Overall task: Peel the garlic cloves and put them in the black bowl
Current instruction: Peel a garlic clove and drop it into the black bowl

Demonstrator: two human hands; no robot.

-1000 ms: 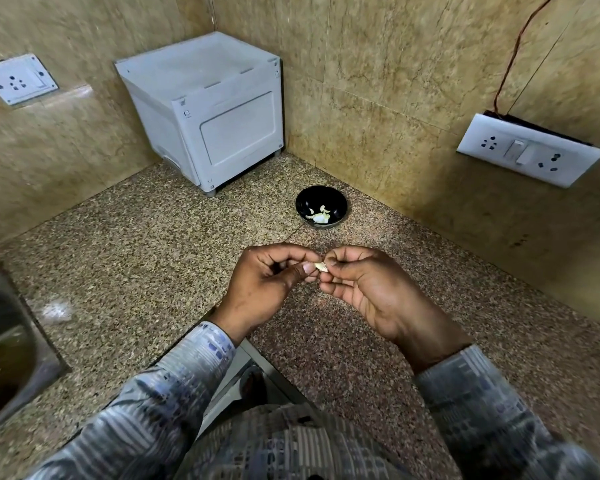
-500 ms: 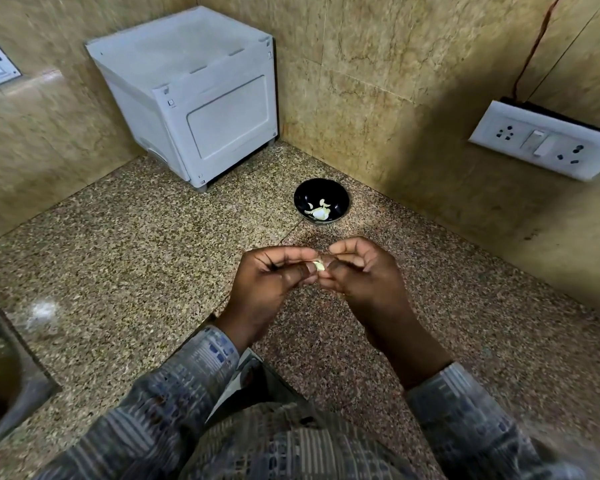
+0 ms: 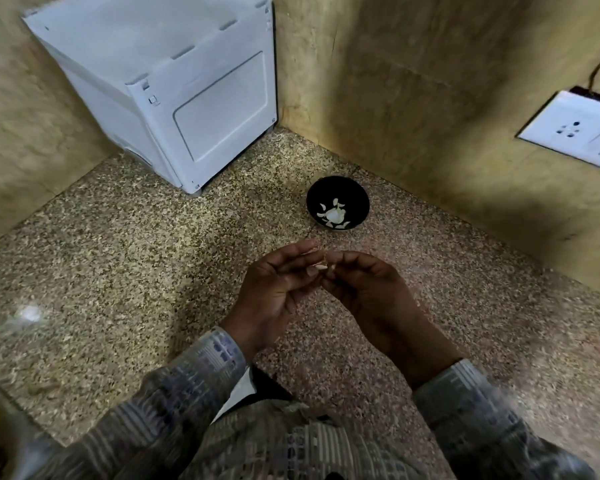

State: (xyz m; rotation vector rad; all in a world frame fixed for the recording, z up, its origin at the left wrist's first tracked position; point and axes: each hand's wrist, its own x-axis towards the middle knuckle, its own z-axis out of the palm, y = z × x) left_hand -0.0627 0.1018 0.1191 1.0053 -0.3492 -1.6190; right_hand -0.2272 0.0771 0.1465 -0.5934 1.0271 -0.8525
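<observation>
**Strip the skin clean before we reach for the bowl**

We hold the garlic clove (image 3: pixel 327 268) above the granite counter (image 3: pixel 118 271), at the spot where our two hands meet, a little short of the black bowl (image 3: pixel 359 194). Our right hand (image 3: pixel 368 289) curls its fingers round the clove and pinches it from that side. Our left hand (image 3: pixel 278 292) meets it with thumb and forefinger closed on the near end, the other fingers lying loosely out. The fingertips are blurred, so we cannot tell how much skin is on the clove.

We judge that we are in the middle of peeling. To do it well, we grip firmly with the right hand, but not so hard that the slick clove shoots out. We let the left thumbnail catch a loose edge at the root end and draw the skin along the clove's length, not across it. Then we roll the clove in the right fingers to bring up the next strip.

We work over the counter, not over the bowl, so scraps fall away from the peeled cloves (image 3: pixel 333 214) already lying in it. Papery skin clings to fingers, so we rub it off first. The bowl is near and straight ahead; we release the clove low inside the rim so it does not bounce out.
</observation>
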